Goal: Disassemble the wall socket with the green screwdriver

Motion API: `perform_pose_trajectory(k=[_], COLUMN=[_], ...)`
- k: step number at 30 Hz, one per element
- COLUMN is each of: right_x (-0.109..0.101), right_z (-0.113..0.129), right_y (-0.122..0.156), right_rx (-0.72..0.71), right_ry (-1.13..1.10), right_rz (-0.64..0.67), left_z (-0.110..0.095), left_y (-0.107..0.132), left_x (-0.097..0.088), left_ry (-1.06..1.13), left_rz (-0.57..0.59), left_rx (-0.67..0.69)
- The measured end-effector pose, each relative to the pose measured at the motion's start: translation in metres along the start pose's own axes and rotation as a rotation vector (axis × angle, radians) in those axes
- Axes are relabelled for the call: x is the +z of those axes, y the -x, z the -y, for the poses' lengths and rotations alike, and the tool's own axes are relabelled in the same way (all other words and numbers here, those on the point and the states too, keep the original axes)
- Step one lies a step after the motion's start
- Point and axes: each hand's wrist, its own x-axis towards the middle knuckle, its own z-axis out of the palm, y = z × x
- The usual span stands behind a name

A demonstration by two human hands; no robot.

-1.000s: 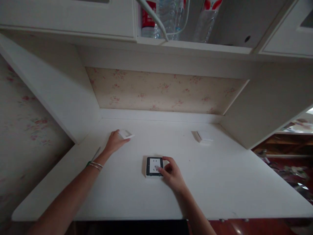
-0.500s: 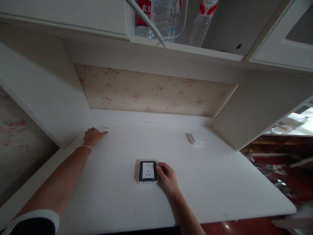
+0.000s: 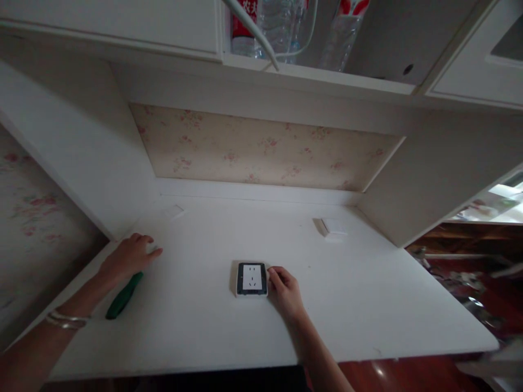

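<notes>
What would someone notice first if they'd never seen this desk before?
Probably the dark-framed socket near the middle of the white tabletop, with the right hand at its right edge. Next, perhaps the green handle lying beside the left hand. Above, clear bottles with red labels stand out in the open shelf compartment.

There are two hands, one left hand and one right hand; one socket with five slots; one green handle; one thin white cover; one white block; one surface; and at least three bottles, their exact number unclear.
</notes>
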Motion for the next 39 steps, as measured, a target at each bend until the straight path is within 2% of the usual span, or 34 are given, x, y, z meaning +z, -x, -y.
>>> perform_pose_trajectory(k=[3, 6, 8, 12, 14, 16, 19, 21, 24, 26, 28, 31, 33, 36, 37, 39], right_x=[0.000, 0.001, 0.005, 0.017, 0.024, 0.031, 0.043, 0.051, 0.056, 0.054, 0.047, 0.034, 0.025, 0.011, 0.006, -0.002], right_z=[0.004, 0.010, 0.015, 0.029, 0.039, 0.051, 0.067, 0.073, 0.076, 0.074, 0.071, 0.072, 0.079, 0.098, 0.105, 0.118], right_y=[0.005, 0.017, 0.029, 0.064, 0.079, 0.090, 0.100, 0.102, 0.102, 0.100, 0.098, 0.092, 0.083, 0.062, 0.053, 0.037], right_rx=[0.016, -0.020, -0.050, -0.113, -0.150, -0.163, -0.193, -0.236, -0.303, -0.362, -0.420, -0.463, -0.463, -0.463, -0.458, -0.411], right_ry=[0.026, 0.089, 0.129, 0.198, 0.226, 0.251, 0.304, 0.340, 0.320, 0.290, 0.291, 0.300, 0.262, 0.121, 0.046, -0.152], right_rz=[-0.069, -0.131, -0.112, 0.044, 0.153, 0.279, 0.410, 0.430, 0.347, 0.251, 0.165, 0.064, -0.056, -0.347, -0.402, -0.405], left_z=[0.016, 0.020, 0.016, -0.006, -0.029, -0.063, -0.130, -0.174, -0.225, -0.246, -0.259, -0.268, -0.270, -0.266, -0.263, -0.255], left_y=[0.048, 0.078, 0.087, 0.090, 0.094, 0.104, 0.126, 0.141, 0.159, 0.166, 0.169, 0.169, 0.164, 0.148, 0.141, 0.125], left_x=[0.006, 0.009, 0.008, -0.005, -0.018, -0.032, -0.049, -0.052, -0.047, -0.043, -0.039, -0.038, -0.038, -0.035, -0.033, -0.024], left_ry=[0.021, 0.126, 0.162, 0.205, 0.398, 0.713, 1.176, 1.375, 1.508, 1.587, 1.656, 1.681, 1.625, 1.418, 1.327, 1.159], left_rz=[0.082, 0.225, 0.286, 0.264, 0.268, 0.308, 0.315, 0.288, 0.263, 0.234, 0.263, 0.407, 0.450, 0.323, 0.256, 0.124], left_rx=[-0.069, -0.129, -0.183, -0.241, -0.252, -0.230, -0.144, -0.108, -0.062, -0.079, -0.071, -0.054, -0.003, 0.198, 0.265, 0.350])
